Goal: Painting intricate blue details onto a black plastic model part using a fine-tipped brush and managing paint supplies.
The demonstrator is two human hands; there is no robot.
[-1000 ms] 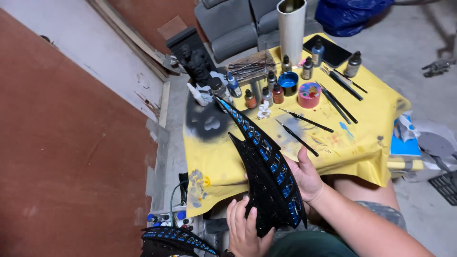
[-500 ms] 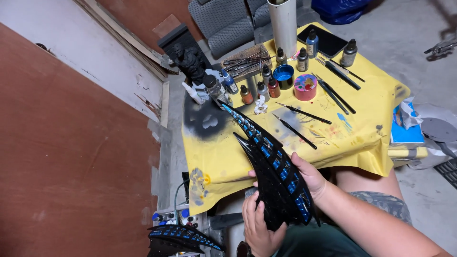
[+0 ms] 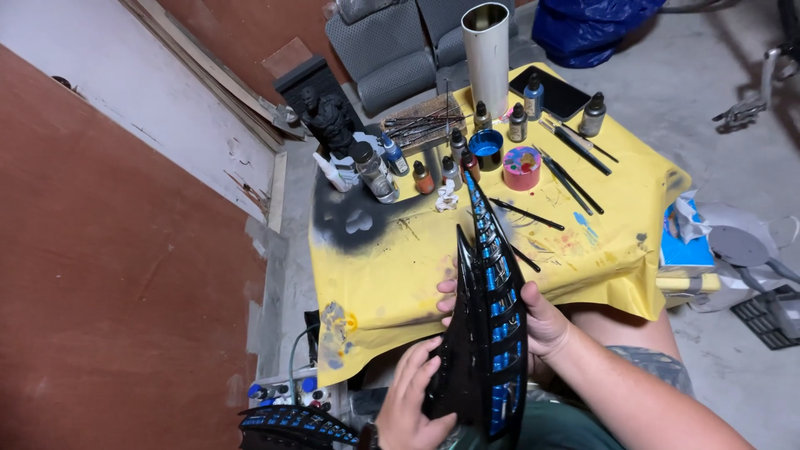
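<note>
1. Your head view is evenly lit by soft, diffuse light; nothing is blown out or lost in darkness.
2. The yellow counter [image 3: 583, 250] reads bright and saturated, and the small bottles on it cast only short, faint shadows.
3. You get glossy highlights along the black and blue spiked piece [image 3: 487, 333], so its surface detail is partly hidden.
4. Focus is fairly sharp mid-frame; your left hand [image 3: 412, 404] at the bottom edge looks slightly soft.
5. Wide-angle stretch slants the brown wall [image 3: 117, 275] and floor edges.
</note>
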